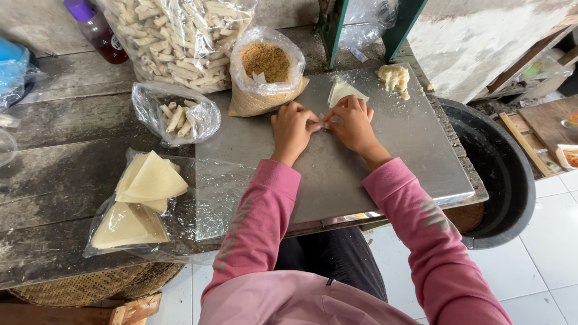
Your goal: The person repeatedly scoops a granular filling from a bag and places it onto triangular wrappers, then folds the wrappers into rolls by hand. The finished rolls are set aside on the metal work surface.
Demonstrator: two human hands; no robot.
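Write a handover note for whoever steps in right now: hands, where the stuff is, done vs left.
Left hand and right hand: both on the metal sheet, fingers pinched together on a small pale wrapper piece between them; what's inside is hidden.
Triangular wrapper lies just beyond the right hand; filling lump at the sheet's far right.
Spare wrappers on plastic, left of the sheet. Crumb bag open at far left corner.
Done: rolls in small bag and large bag.
Left: current piece unfinished; wrappers and filling remain.

A pale triangular wrapper (344,91) lies flat on the steel sheet (385,156), partly under fingers.
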